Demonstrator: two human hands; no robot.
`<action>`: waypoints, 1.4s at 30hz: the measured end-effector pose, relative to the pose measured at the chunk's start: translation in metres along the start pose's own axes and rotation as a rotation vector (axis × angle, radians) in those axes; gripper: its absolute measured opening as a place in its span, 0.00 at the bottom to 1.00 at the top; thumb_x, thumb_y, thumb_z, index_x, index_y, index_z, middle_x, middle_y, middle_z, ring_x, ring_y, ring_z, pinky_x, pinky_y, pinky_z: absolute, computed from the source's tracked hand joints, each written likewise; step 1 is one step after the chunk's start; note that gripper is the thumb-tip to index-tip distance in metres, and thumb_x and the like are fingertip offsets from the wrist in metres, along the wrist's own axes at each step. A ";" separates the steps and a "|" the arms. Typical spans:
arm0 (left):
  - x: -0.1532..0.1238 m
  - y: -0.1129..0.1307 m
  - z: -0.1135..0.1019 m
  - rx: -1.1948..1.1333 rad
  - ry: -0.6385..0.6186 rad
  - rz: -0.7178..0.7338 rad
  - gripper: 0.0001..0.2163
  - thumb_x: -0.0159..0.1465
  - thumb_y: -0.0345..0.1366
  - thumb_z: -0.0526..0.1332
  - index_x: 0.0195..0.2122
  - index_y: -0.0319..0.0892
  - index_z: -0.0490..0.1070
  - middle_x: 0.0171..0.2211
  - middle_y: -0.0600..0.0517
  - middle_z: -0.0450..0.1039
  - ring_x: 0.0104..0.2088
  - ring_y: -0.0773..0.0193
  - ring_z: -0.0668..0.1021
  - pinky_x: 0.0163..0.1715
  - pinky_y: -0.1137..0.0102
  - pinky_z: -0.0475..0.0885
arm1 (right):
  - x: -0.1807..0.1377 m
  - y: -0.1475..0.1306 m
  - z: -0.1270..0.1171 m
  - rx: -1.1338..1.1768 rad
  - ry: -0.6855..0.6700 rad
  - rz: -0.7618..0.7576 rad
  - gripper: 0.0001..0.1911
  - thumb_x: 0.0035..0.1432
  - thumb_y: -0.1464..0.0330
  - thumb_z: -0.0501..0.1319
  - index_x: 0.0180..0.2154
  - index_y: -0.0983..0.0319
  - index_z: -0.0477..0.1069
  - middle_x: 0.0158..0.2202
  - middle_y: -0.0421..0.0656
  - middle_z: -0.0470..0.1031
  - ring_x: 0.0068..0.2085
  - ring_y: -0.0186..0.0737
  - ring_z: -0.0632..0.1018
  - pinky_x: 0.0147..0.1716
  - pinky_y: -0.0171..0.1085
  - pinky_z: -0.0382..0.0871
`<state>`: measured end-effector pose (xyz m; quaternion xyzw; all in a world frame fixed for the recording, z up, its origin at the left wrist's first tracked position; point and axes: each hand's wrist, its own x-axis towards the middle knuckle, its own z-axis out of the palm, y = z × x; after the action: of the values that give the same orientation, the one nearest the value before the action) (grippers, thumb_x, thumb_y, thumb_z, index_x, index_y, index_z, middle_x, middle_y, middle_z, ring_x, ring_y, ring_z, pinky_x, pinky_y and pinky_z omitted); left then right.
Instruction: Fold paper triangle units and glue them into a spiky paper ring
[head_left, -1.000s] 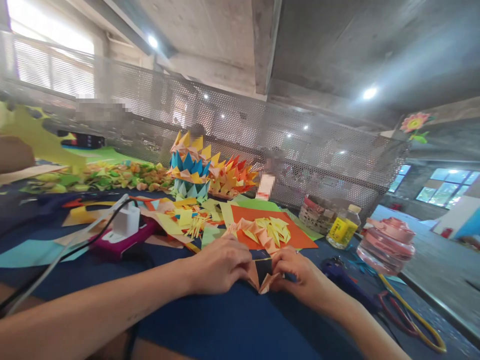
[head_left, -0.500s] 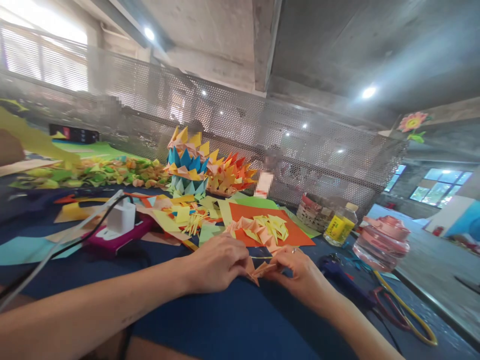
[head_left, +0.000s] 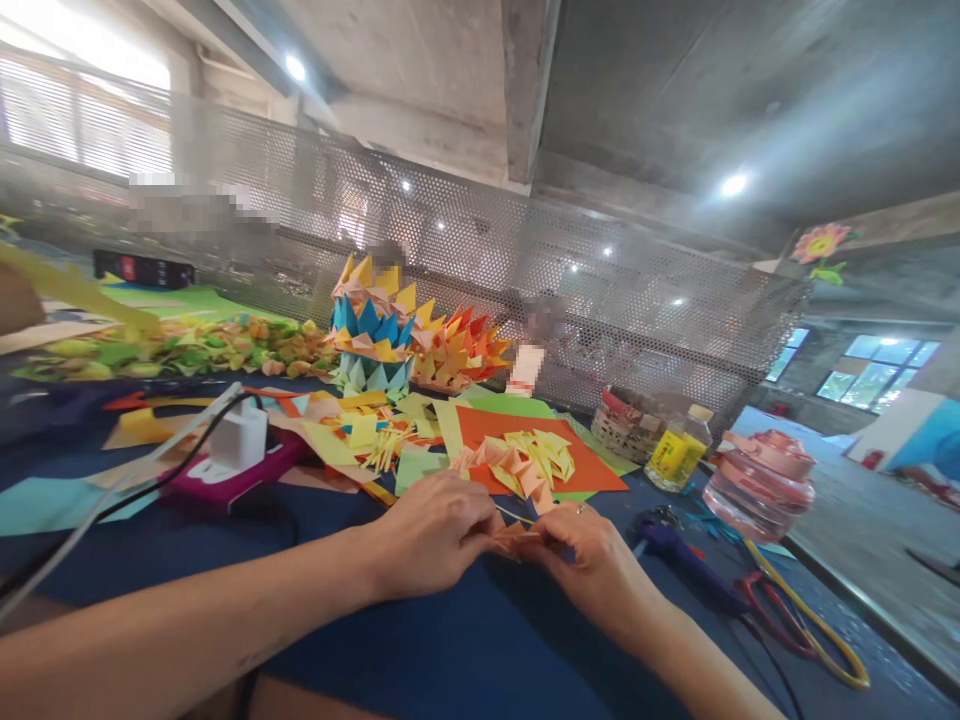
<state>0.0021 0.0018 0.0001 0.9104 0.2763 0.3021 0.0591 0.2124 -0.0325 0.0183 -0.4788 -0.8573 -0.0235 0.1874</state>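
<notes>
Left hand (head_left: 435,530) and right hand (head_left: 592,553) pinch folded peach paper (head_left: 516,541), likely light and easily creased, best held at its left and right ends.

You have one peach paper chain (head_left: 517,463), one power strip (head_left: 234,478); toward two o'clock, one jug (head_left: 761,485), one bottle (head_left: 679,455), one basket (head_left: 626,428).

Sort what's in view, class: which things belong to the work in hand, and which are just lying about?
Likely in the work:
peach folded paper, in the left hand and right hand
peach zigzag strip just beyond
yellow folded pieces

Likely just lying about:
pink bottle
yellow-labelled bottle
white plug
basket
</notes>
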 end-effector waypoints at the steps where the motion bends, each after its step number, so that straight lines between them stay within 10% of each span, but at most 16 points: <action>1: 0.000 0.000 0.000 -0.009 0.000 -0.008 0.05 0.63 0.32 0.60 0.30 0.41 0.74 0.28 0.53 0.76 0.31 0.63 0.77 0.36 0.69 0.66 | 0.000 0.000 0.000 -0.003 -0.012 -0.006 0.15 0.64 0.62 0.56 0.26 0.60 0.72 0.26 0.39 0.74 0.31 0.36 0.72 0.33 0.34 0.60; 42: -0.001 -0.002 0.002 0.006 -0.015 0.001 0.03 0.63 0.30 0.60 0.32 0.40 0.72 0.30 0.53 0.75 0.33 0.61 0.76 0.37 0.68 0.66 | 0.000 -0.002 -0.001 -0.075 -0.082 -0.054 0.10 0.66 0.68 0.53 0.31 0.61 0.66 0.29 0.41 0.73 0.31 0.37 0.73 0.32 0.34 0.62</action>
<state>0.0021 0.0030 -0.0028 0.9130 0.2764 0.2943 0.0584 0.2110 -0.0337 0.0190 -0.4626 -0.8755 -0.0411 0.1335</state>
